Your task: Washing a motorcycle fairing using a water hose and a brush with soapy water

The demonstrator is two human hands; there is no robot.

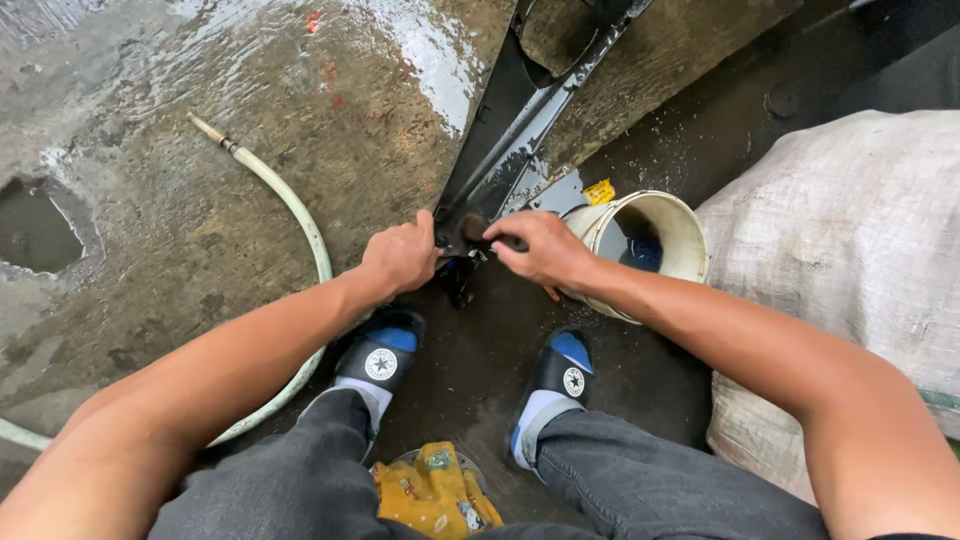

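I look down at my two arms reaching forward over wet ground. My left hand [402,255] grips the near end of a long black wet metal part [520,140] that runs away up and to the right. My right hand [540,247] is closed on a small tool or fitting at the same end, fingers curled; what it holds is mostly hidden. The two hands almost touch. A cream plastic bucket [672,222] lies tilted just right of my right hand, with something blue inside.
A pale hose [300,215] with a brass nozzle curves over the wet concrete at left. A large grey woven sack [850,260] fills the right side. My feet in black and blue slides [380,355] stand below the hands. A yellow cloth [432,495] lies between my knees.
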